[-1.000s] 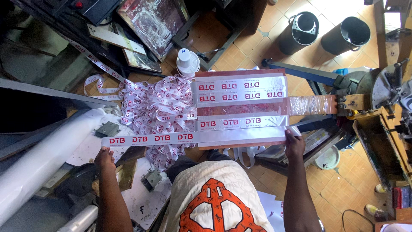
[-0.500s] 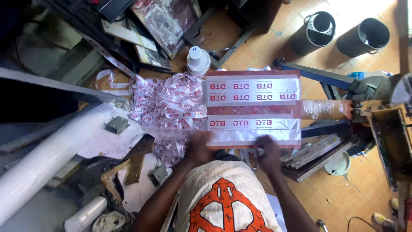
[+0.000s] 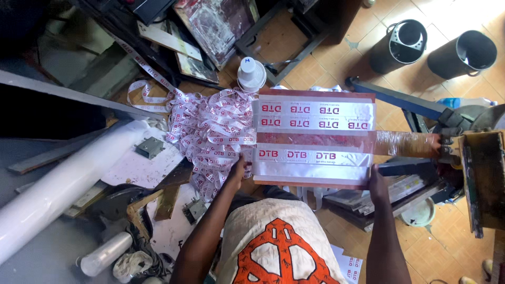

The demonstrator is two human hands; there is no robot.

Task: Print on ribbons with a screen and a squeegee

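Head view, looking straight down, catalogued from the fingers outward:

- Left hand [image 3: 238, 171]: at centre frame, fingers curled onto the left end of a white printed ribbon strip [image 3: 310, 163]; grip looks pinched, though the fingertips are partly hidden.
- Right hand [image 3: 377, 181]: right of centre, fingers closed on the strip's right end at the lower right corner of the board.
- Strip: stretched taut between both hands, long axis running left to right across the frame, lying along the near edge of a reddish-brown flat board [image 3: 315, 139]. Both hands sit equally close, one at each end; the strip lies just above the fingers in the frame.
- Board: carries further white printed strips [image 3: 315, 115] laid parallel in its upper half.
- Loose pile of printed ribbon [image 3: 208, 134]: left of the board, touching its left edge.
- White plastic bottle [image 3: 251, 73]: above the pile.
- Large white roll [image 3: 63, 194]: lower left.
- Two black buckets [image 3: 431, 47]: upper right, on the tiled floor.
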